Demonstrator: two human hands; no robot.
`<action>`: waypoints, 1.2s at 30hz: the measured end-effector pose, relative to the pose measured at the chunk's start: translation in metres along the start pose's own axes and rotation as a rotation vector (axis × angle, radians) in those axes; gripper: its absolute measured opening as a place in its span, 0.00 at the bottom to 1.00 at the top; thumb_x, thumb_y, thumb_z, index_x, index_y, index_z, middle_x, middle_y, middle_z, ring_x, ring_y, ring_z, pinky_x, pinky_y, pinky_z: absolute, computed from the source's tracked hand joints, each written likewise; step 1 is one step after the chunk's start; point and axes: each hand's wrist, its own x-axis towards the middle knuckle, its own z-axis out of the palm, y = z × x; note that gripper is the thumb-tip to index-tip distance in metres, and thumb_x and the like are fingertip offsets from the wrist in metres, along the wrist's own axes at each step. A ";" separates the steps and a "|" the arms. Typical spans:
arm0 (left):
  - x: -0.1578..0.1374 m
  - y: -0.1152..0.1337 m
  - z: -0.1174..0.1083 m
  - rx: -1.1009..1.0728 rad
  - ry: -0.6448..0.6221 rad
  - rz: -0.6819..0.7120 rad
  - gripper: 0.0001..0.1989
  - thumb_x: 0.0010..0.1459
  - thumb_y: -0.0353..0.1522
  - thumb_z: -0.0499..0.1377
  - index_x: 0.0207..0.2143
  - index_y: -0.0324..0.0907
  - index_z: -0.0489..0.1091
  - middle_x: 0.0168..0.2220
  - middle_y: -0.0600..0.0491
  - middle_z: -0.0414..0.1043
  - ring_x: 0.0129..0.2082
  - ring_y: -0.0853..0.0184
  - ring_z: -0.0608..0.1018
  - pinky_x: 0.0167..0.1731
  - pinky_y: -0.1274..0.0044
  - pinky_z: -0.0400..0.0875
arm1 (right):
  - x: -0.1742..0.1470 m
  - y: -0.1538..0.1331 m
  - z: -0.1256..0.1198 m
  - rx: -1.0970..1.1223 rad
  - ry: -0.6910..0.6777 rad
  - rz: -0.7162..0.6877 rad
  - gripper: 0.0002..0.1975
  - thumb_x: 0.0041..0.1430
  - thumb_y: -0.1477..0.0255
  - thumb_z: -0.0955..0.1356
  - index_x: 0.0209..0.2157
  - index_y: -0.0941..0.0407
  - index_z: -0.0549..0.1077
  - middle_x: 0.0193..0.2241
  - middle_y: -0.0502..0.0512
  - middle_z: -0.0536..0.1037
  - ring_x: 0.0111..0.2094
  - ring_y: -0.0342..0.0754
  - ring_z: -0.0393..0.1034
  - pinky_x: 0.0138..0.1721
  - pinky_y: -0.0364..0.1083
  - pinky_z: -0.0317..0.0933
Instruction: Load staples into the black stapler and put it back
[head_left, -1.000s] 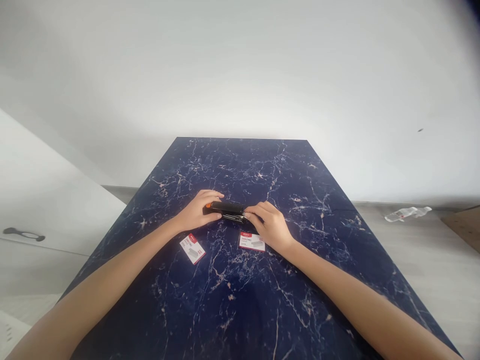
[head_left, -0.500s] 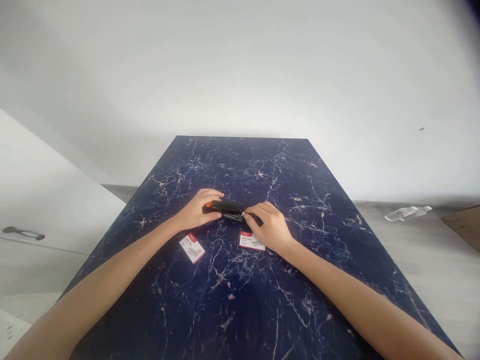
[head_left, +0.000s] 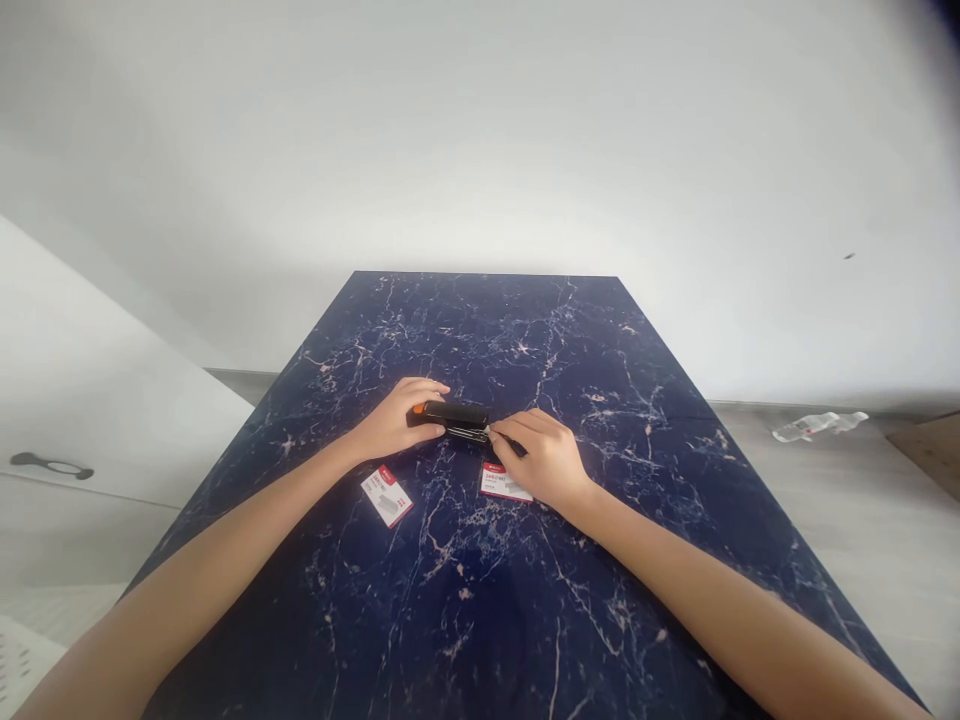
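Observation:
A black stapler (head_left: pixel 455 414) with an orange part at its left end lies sideways on the dark blue marbled table, its top raised above the metal rail. My left hand (head_left: pixel 395 416) grips its left end, thumb in front and fingers behind. At the stapler's right end, my right hand (head_left: pixel 546 452) has thumb and fingers pinched together near the rail. A small light bit shows at those fingertips, too small to name. One red-and-white staple box (head_left: pixel 387 496) lies tilted near my left wrist. A second such box (head_left: pixel 506 484) sits below my right hand, partly covered by it.
The dark blue marbled table (head_left: pixel 480 330) ends at a pale wall (head_left: pixel 480 130). Clear plastic bottles (head_left: pixel 819 426) lie on the floor at right, near a brown box (head_left: pixel 930 455). A white cabinet with a dark handle (head_left: pixel 52 467) stands at left.
My right hand's pinched fingers shift very slightly at the stapler's right end. The left hand keeps its grip, and the view drifts a little.

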 end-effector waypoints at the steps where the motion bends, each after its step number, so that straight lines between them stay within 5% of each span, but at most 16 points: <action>1: 0.000 0.000 0.000 0.003 -0.005 -0.005 0.20 0.62 0.40 0.66 0.56 0.49 0.73 0.61 0.46 0.70 0.64 0.51 0.66 0.63 0.52 0.62 | 0.000 0.000 0.000 -0.014 -0.007 -0.012 0.10 0.67 0.75 0.67 0.36 0.52 0.82 0.36 0.54 0.84 0.36 0.51 0.75 0.42 0.52 0.70; 20: 0.000 0.004 -0.001 0.016 -0.015 -0.039 0.20 0.62 0.40 0.65 0.55 0.49 0.73 0.61 0.47 0.70 0.65 0.52 0.65 0.63 0.53 0.62 | -0.002 0.002 -0.004 -0.292 -0.124 -0.179 0.12 0.70 0.76 0.63 0.36 0.55 0.77 0.31 0.55 0.80 0.31 0.49 0.69 0.35 0.50 0.60; 36: 0.000 0.003 -0.001 0.014 -0.004 -0.013 0.20 0.62 0.40 0.65 0.56 0.49 0.72 0.61 0.46 0.70 0.64 0.51 0.66 0.63 0.52 0.62 | -0.001 0.007 -0.004 -0.087 -0.123 -0.138 0.12 0.71 0.76 0.62 0.40 0.55 0.77 0.38 0.58 0.81 0.38 0.51 0.72 0.43 0.51 0.66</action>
